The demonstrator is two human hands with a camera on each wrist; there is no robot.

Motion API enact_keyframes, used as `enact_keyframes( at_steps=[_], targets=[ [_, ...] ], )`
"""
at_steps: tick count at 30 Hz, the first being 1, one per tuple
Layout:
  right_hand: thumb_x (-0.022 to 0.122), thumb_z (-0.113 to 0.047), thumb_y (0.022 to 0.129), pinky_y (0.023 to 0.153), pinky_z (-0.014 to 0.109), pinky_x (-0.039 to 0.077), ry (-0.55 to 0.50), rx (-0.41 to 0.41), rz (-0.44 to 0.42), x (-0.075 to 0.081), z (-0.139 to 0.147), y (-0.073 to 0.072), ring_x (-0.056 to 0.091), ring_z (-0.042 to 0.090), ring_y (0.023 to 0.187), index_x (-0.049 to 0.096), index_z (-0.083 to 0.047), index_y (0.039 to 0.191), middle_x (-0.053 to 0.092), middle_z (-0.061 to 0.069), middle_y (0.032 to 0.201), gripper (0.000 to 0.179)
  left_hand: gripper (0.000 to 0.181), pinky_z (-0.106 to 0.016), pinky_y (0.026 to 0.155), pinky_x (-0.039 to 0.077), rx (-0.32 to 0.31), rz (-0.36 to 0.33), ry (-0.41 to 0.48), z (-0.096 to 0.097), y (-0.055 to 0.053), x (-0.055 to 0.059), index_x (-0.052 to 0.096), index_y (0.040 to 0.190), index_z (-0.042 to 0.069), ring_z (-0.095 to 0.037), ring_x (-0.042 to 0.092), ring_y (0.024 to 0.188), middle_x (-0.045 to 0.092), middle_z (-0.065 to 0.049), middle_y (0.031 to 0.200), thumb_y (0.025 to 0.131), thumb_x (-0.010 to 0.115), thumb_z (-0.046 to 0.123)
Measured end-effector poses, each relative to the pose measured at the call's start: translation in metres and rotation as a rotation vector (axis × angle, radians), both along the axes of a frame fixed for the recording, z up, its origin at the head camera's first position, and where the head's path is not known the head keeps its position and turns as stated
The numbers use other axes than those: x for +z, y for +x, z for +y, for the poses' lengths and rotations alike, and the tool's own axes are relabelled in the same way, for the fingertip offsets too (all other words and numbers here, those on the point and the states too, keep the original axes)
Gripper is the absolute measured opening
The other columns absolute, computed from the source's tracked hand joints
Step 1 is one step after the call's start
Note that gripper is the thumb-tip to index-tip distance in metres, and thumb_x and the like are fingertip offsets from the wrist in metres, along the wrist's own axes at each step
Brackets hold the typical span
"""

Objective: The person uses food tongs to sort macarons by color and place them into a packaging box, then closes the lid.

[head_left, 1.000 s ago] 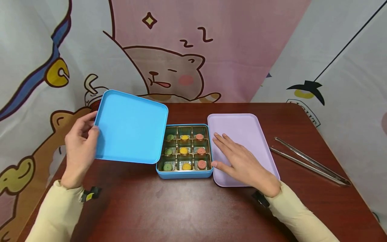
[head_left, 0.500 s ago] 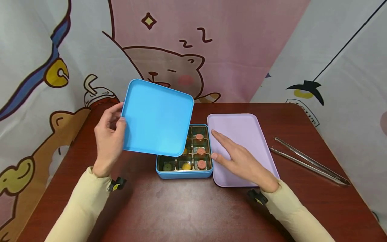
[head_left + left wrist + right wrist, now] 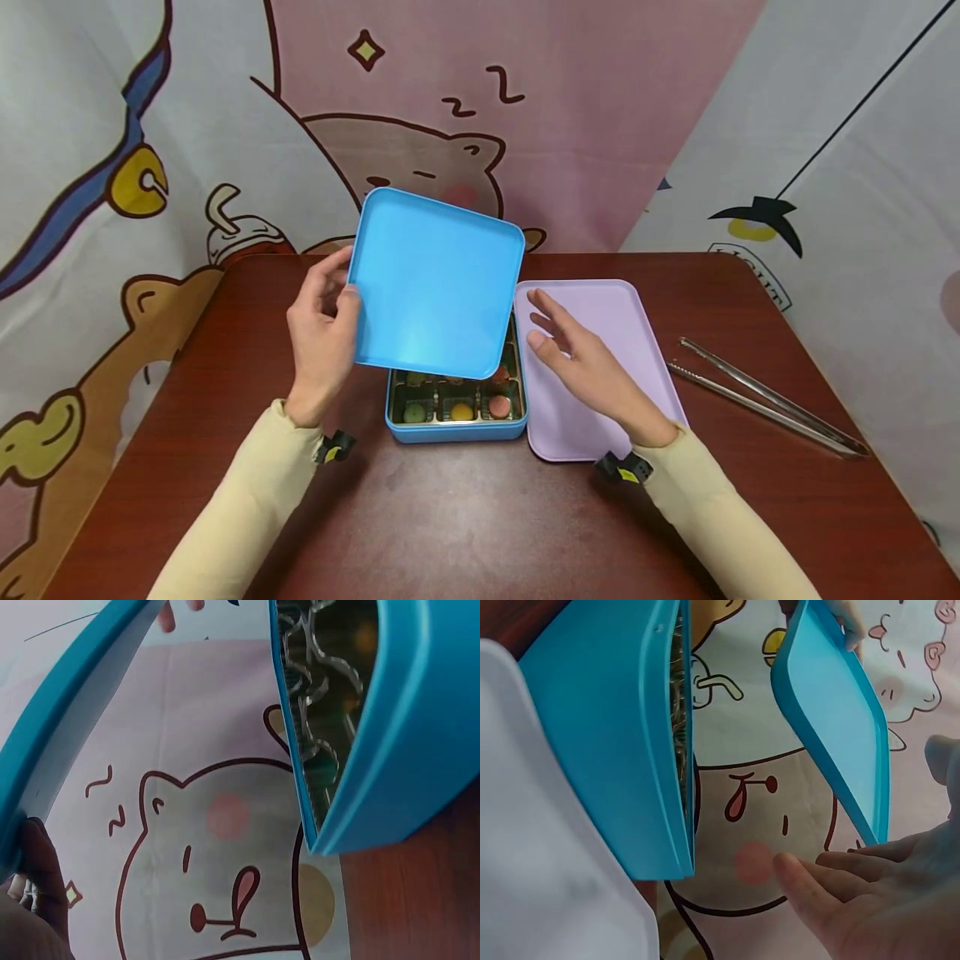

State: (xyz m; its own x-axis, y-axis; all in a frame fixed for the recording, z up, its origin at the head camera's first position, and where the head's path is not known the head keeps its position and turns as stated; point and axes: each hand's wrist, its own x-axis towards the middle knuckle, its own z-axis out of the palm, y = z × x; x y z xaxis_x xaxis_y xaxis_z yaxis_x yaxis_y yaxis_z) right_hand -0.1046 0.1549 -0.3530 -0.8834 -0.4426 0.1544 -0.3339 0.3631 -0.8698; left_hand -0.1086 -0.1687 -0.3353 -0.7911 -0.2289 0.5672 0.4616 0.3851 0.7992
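My left hand pinches the left edge of a blue lid, thumb on the near face. The lid is tilted and hangs above a blue box, apart from it in both wrist views. Under the lid's lower edge the front compartments show a green piece, a yellow piece and a pink piece; the back ones are mostly hidden. Over the purple tray my right hand is raised with its fingers extended, holding nothing, close to the lid's right side.
Metal tongs lie on the brown table, right of the tray. The tray stands directly beside the box. A cartoon-printed cloth hangs behind the table's back edge.
My left hand has carried the lid rightward and slightly up, from left of the box to over it, covering more compartments. My right hand has lifted and shifted a little left.
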Motion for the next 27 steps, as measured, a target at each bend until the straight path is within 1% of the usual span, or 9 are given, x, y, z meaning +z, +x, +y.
enact_keyframes(
  at_steps=[4, 6, 8, 13, 20, 22, 25, 27],
  targets=[
    [0.05, -0.042, 0.109, 0.118, 0.05, 0.033, -0.094, 0.015, -0.067, 0.0, -0.002, -0.005, 0.036, 0.029, 0.151, 0.017, -0.008, 0.167, 0.027, 0.007, 0.169, 0.075, 0.042, -0.018, 0.064, 0.052, -0.02, 0.017, 0.017, 0.009, -0.003, -0.003, 0.063, 0.141, 0.006, -0.011, 0.063, 0.071, 0.068, -0.014, 0.098, 0.101, 0.051, -0.002],
    [0.05, -0.042, 0.109, 0.119, 0.05, 0.033, -0.133, 0.022, -0.085, 0.001, -0.003, -0.006, 0.036, 0.03, 0.151, 0.016, -0.007, 0.166, 0.027, 0.009, 0.169, 0.076, 0.043, -0.018, 0.063, 0.052, -0.028, 0.024, 0.026, 0.013, -0.004, -0.005, 0.063, 0.141, 0.006, -0.012, 0.062, 0.07, 0.068, -0.014, 0.098, 0.1, 0.052, -0.002],
    [0.05, -0.043, 0.109, 0.119, 0.049, 0.033, -0.159, 0.026, -0.098, 0.002, -0.004, -0.007, 0.035, 0.027, 0.151, 0.015, -0.007, 0.166, 0.028, 0.009, 0.169, 0.076, 0.043, -0.018, 0.062, 0.051, -0.033, 0.035, 0.035, 0.017, -0.005, -0.006, 0.064, 0.141, 0.006, -0.012, 0.061, 0.069, 0.068, -0.014, 0.098, 0.1, 0.052, -0.002],
    [0.05, -0.041, 0.11, 0.119, 0.046, 0.034, -0.166, 0.015, -0.088, 0.005, -0.005, -0.006, 0.034, 0.022, 0.152, 0.018, -0.008, 0.166, 0.031, 0.006, 0.167, 0.073, 0.043, -0.018, 0.06, 0.051, -0.043, 0.051, 0.039, 0.023, -0.007, -0.011, 0.063, 0.141, 0.006, -0.012, 0.059, 0.066, 0.069, -0.015, 0.098, 0.1, 0.053, -0.002],
    [0.051, -0.038, 0.11, 0.117, 0.043, 0.038, -0.171, -0.015, -0.08, 0.006, -0.004, -0.005, 0.037, 0.023, 0.15, 0.02, -0.009, 0.166, 0.035, 0.006, 0.166, 0.071, 0.043, -0.019, 0.058, 0.049, -0.042, 0.038, 0.035, 0.025, -0.009, -0.019, 0.062, 0.142, 0.006, -0.012, 0.056, 0.065, 0.068, -0.015, 0.1, 0.101, 0.053, 0.001],
    [0.051, -0.037, 0.11, 0.115, 0.042, 0.04, -0.182, -0.023, -0.082, 0.006, -0.004, -0.005, 0.038, 0.022, 0.149, 0.021, -0.008, 0.166, 0.035, 0.005, 0.166, 0.07, 0.043, -0.019, 0.059, 0.049, -0.043, 0.032, 0.026, 0.026, -0.009, -0.021, 0.061, 0.144, 0.007, -0.013, 0.057, 0.067, 0.068, -0.014, 0.102, 0.101, 0.053, 0.002],
    [0.051, -0.036, 0.11, 0.114, 0.043, 0.042, -0.206, -0.028, -0.088, 0.006, -0.004, -0.005, 0.039, 0.023, 0.148, 0.021, -0.009, 0.166, 0.035, 0.005, 0.166, 0.069, 0.044, -0.02, 0.064, 0.049, -0.048, 0.023, 0.004, 0.026, -0.008, -0.023, 0.059, 0.146, 0.009, -0.015, 0.06, 0.074, 0.068, -0.014, 0.106, 0.103, 0.052, 0.004],
    [0.05, -0.037, 0.11, 0.115, 0.044, 0.041, -0.22, -0.035, -0.088, 0.005, -0.004, -0.006, 0.038, 0.022, 0.149, 0.021, -0.01, 0.166, 0.034, 0.005, 0.166, 0.069, 0.046, -0.021, 0.067, 0.049, -0.062, 0.014, -0.017, 0.026, -0.007, -0.023, 0.057, 0.148, 0.01, -0.018, 0.062, 0.078, 0.068, -0.014, 0.109, 0.103, 0.052, 0.005]
  ],
)
